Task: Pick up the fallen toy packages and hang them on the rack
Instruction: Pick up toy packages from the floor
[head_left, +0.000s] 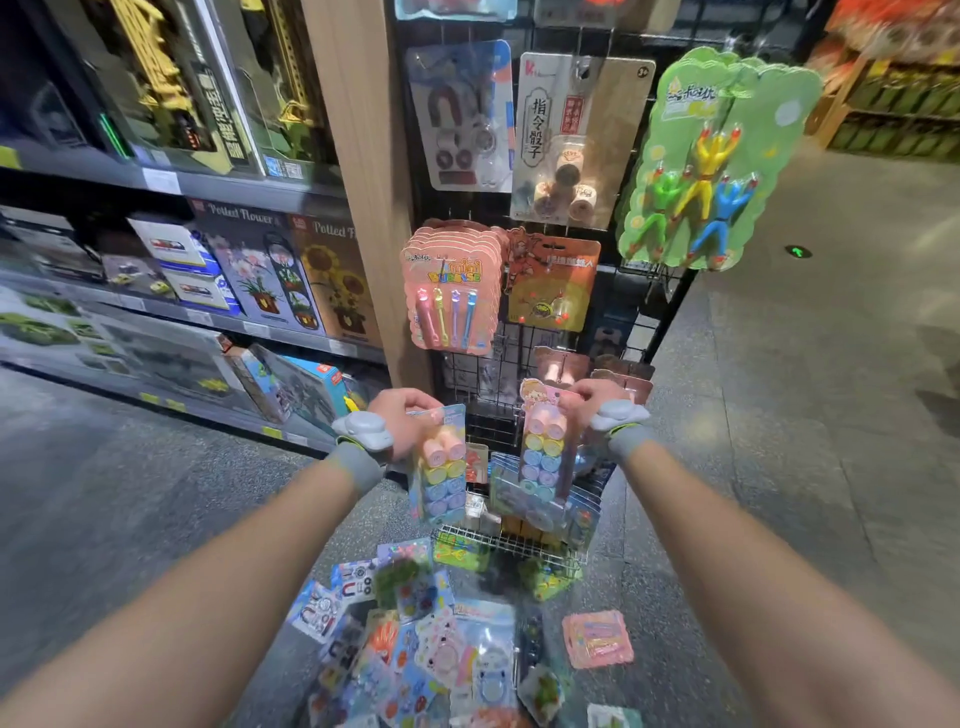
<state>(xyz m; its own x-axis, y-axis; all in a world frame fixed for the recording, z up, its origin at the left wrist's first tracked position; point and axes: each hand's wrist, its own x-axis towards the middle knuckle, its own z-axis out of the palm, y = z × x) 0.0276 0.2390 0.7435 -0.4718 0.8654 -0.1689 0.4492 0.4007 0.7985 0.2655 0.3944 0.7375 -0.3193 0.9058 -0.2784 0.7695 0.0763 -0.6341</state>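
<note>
My left hand (402, 415) pinches the top of a blister package of pastel stamp rollers (439, 467), which hangs down in front of the black wire rack (644, 322). My right hand (595, 397) grips the top of a second, matching package (543, 454), held against the rack's lower grid. Both packages hang upright and are slightly blurred. A heap of fallen toy packages (441, 644) lies on the floor below my arms, with a pink one (597, 636) apart at the right.
Hanging on the rack are pink bubble-wand cards (449, 291), an orange card (553, 283), a dice card (571, 140), a magnet set (460, 117) and green climber cards (706, 161). A wire basket (511, 543) sits at the rack's foot. Shelves of boxed toys (171, 249) run along the left.
</note>
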